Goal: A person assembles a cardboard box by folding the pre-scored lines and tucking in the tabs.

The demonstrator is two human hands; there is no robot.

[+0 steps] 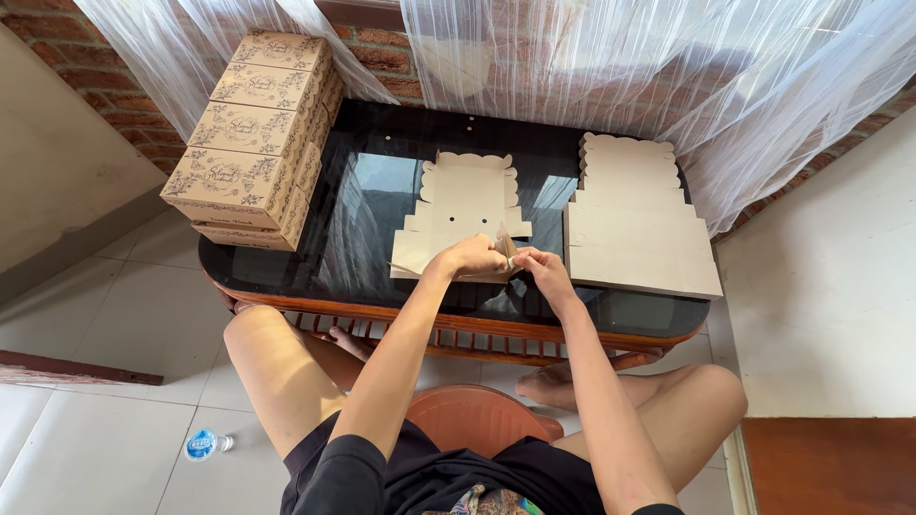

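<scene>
One flat box blank (465, 212) lies on the glass table (363, 205), long axis running away from the person, its near flap (504, 246) pinched between left hand (469, 256) and right hand (542, 270), both equally close.

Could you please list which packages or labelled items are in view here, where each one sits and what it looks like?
Stack of folded boxes: table's far left corner, rectangular tan cardboard with dark ornamental print.
Flat box blank: table centre, unfolded tan cardboard with scalloped top edge, held at its near edge by the left hand and right hand.
Pile of flat blanks: table right, plain tan.
Water bottle: floor, lower left, blue label.
</scene>
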